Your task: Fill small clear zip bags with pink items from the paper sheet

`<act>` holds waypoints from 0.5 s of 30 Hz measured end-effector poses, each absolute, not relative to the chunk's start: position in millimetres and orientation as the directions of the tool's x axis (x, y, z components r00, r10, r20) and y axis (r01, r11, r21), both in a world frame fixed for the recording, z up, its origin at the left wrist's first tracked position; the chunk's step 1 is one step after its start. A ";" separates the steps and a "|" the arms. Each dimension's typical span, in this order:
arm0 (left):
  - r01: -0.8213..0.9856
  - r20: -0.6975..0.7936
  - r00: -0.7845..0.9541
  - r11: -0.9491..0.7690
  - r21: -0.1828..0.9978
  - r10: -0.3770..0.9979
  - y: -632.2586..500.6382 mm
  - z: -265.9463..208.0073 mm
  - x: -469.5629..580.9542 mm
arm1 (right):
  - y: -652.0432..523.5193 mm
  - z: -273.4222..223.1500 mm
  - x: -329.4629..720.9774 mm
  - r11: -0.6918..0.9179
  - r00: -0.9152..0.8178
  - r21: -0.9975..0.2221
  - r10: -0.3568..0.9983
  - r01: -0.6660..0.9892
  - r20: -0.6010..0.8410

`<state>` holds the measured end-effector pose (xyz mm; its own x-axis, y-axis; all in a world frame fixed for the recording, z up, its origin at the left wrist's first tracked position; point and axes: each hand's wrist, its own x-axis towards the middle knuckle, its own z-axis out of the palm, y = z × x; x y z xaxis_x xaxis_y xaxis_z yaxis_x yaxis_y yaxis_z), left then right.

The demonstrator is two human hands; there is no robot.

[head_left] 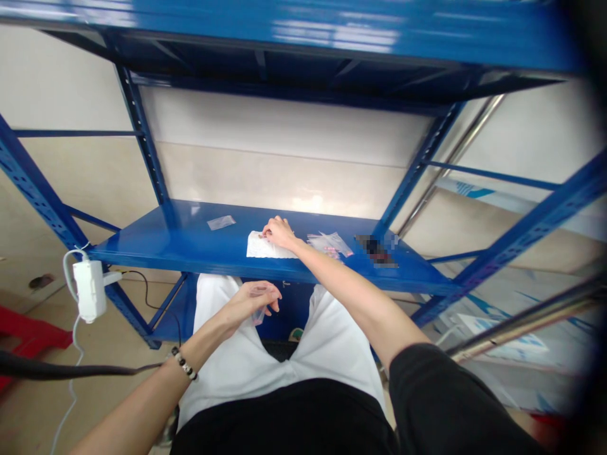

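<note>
My left hand (258,300) is over my lap, just in front of the shelf edge. Its fingers are closed around a small clear plastic bag (258,316), partly hidden by the hand. On the blue shelf, my right hand (281,232) bends down over a white sheet (265,246) that looks like paper or cloth. Its fingertips are pressed together near small reddish bits; what they pinch is too small to make out. To the right of that hand lie several clear plastic bags (332,243) with pinkish contents. Another flat clear bag (220,222) rests farther left.
A blue metal shelf (152,243) holds everything, with an upper shelf (303,38) overhead and posts at both sides. A pixelated dark object (377,251) lies at the right. A white power strip (90,291) hangs by the left post, and a red stool (33,335) stands left.
</note>
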<state>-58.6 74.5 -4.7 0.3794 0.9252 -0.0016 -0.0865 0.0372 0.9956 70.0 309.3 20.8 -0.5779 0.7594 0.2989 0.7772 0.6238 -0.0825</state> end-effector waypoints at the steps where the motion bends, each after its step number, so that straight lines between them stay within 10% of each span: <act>1: -0.089 -0.001 0.378 0.038 0.995 0.926 74.9 -4.6 -59.1 | 308.3 20.3 70.1 0.637 -0.592 -0.078 0.750 0.767 0.296; 15: -0.129 -0.006 0.367 0.057 0.990 0.930 76.2 -8.3 -62.6 | 299.6 22.2 81.1 0.687 -0.647 -0.071 0.710 0.724 0.278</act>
<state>-62.6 76.2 -8.3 0.3672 0.9301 -0.0060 -0.1292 0.0574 0.9900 81.1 299.6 22.2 -0.6467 0.7102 0.2781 0.7236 0.6866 -0.0709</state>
